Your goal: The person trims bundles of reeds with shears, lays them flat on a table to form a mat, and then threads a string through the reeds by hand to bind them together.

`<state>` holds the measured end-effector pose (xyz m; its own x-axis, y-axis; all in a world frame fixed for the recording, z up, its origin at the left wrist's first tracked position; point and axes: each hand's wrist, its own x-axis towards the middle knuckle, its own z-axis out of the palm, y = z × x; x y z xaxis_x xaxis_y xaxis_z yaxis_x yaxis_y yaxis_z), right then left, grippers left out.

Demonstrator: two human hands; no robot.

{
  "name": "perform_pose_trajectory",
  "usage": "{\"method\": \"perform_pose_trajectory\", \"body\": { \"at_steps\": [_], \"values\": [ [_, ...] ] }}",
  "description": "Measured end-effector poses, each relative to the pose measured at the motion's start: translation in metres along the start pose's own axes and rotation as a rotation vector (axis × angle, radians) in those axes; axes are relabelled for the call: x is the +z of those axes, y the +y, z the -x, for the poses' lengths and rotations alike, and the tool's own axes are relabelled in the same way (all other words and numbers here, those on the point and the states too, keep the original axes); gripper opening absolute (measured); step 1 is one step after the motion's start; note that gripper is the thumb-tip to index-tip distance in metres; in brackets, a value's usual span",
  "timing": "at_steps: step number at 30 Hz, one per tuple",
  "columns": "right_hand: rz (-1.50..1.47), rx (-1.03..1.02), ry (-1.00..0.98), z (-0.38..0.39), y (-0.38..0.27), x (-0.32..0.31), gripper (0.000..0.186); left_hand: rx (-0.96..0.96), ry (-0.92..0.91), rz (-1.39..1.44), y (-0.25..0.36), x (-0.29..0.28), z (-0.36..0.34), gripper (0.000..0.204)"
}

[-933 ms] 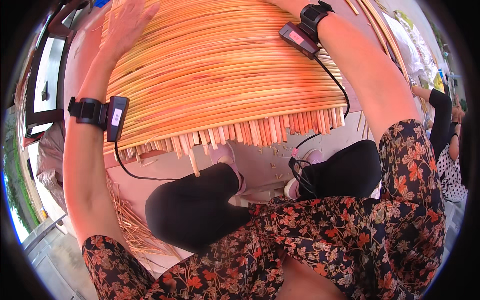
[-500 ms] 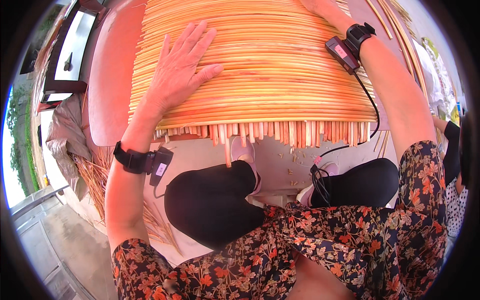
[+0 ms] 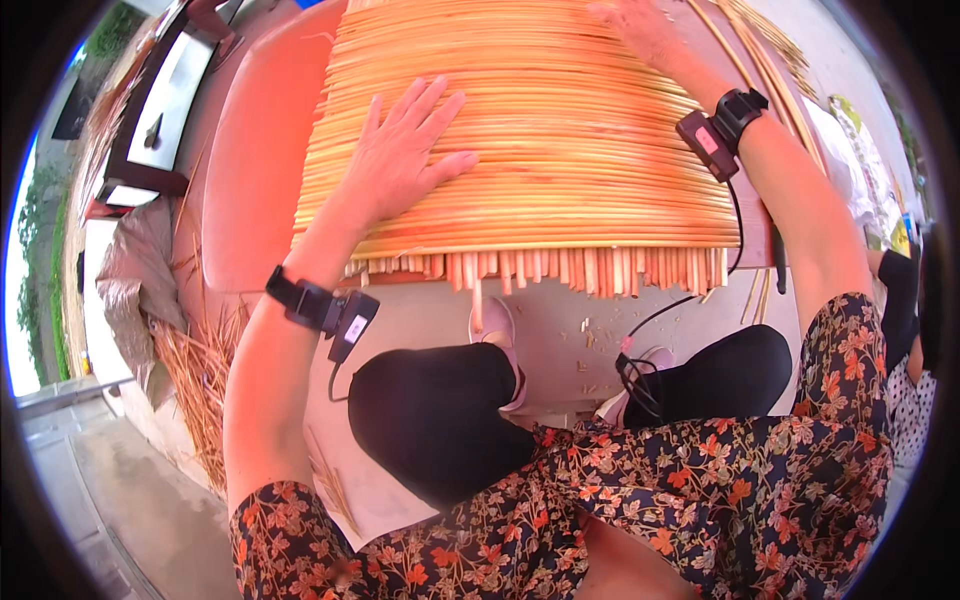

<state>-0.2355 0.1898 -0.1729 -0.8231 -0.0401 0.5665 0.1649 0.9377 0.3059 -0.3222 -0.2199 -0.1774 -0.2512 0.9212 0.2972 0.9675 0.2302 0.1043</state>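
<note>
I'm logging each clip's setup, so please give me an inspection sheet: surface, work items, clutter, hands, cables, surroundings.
Surface: reddish table, bare at left.
Work items: yellow-orange sticks side by side across the table; pale stick ends jut out beneath the near edge.
Clutter: small bits and dry stalks on the floor.
Hands: left hand flat on the sticks, fingers spread; right hand at their far right, grip unclear.
Cables: black, one from the right wrist device, one from the left wrist device.
Surroundings: crumpled sheet at left; another person at right.

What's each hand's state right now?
Left hand: open, fingers spread on the row of stalks, gripping nothing.
Right hand: partly cut off at top; open or closed can't be told.
</note>
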Motion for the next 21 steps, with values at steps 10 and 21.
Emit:
{"method": "perform_pose_trajectory", "body": {
  "at_steps": [10,21],
  "values": [
    [-0.431,0.061,-0.317,0.126,-0.103,-0.164,0.076,-0.054,-0.168,-0.060,0.022,-0.015,-0.024,0.069],
    [-0.513,0.176,-0.117,0.198,-0.130,-0.257,0.071,-0.059,-0.181,-0.115,0.014,0.013,0.008,0.069]
  ]
}}
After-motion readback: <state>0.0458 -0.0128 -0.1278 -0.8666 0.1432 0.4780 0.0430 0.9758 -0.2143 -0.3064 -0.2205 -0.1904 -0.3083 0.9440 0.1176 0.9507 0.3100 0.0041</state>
